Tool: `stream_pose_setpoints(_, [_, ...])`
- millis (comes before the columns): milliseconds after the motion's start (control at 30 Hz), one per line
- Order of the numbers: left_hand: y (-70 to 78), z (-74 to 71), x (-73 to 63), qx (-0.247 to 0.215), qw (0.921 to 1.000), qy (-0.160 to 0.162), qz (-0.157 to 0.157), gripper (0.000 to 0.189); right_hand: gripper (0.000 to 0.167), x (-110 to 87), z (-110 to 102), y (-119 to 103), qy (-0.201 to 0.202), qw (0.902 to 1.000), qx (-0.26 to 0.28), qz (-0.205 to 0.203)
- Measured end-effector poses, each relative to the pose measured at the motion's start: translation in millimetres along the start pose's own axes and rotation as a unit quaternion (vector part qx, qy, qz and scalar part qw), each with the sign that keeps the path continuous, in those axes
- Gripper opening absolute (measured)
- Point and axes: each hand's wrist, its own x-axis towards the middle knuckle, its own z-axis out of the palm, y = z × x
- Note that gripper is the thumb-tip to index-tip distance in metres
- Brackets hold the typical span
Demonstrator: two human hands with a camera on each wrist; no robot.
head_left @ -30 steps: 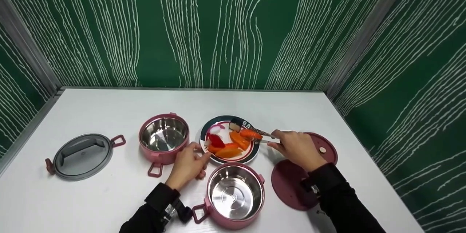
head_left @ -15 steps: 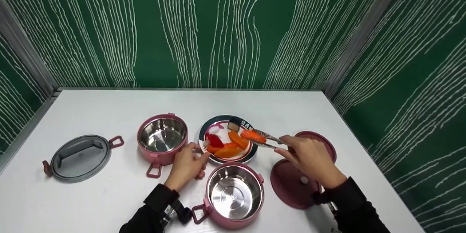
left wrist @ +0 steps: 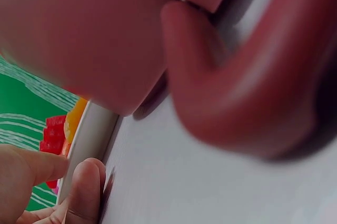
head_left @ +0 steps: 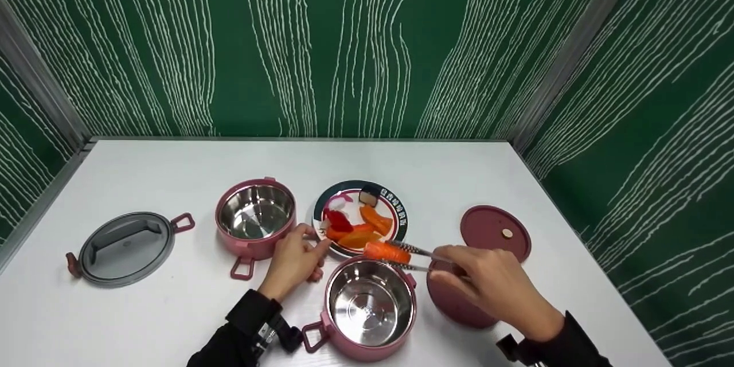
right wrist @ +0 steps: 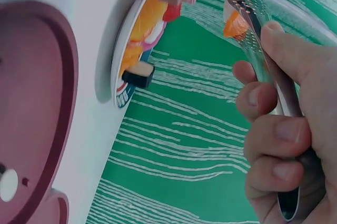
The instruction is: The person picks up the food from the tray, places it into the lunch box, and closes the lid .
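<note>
My right hand [head_left: 496, 284] grips metal tongs [head_left: 417, 250] with perforated tips, and the tips hold an orange food piece [head_left: 387, 251] over the far rim of the front pink pot [head_left: 370, 351]. White shows along part of that piece in the right wrist view. My left hand [head_left: 293, 258] pinches the near-left edge of a dark-rimmed plate [head_left: 328, 195], thumb outside and forefinger at the rim, as the left wrist view shows [left wrist: 79, 182]. On the plate lie orange slices [head_left: 375, 219], a red piece [head_left: 337, 221] and a dark-skinned chunk [head_left: 369, 196]. The front pot's steel inside holds nothing.
Left of the plate stands a second pink pot [head_left: 252, 245], close to my left hand. A grey lid with a handle [head_left: 127, 249] lies farther left. Two maroon lids [head_left: 487, 223] lie on the right, one partly under my right hand. Green walls [head_left: 367, 69] bound the white table.
The tongs have lifted the orange piece off the plate's right side and carried it toward me, over the front pot's far rim. My left hand stays at the plate.
</note>
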Motion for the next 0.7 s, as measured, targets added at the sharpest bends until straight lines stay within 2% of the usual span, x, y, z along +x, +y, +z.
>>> stream_pose_setpoints(333, [-1.1,-2.4,1.4,0.005,1.0000,0.001,0.002,0.027,0.021,-5.1,10,-20,-0.037,0.9989,0.004,-0.027])
stream_pose_setpoints(567, [-1.7,-1.5,0.9,0.004,1.0000,0.005,0.000,0.029,0.026,0.2,20,-31,-0.055,0.9961,-0.029,-0.062])
stream_pose_setpoints(700, [-1.4,-0.2,1.4,0.004,1.0000,0.001,-0.002,0.028,0.028,2.5,23,-35,-0.081,0.9934,-0.046,-0.066])
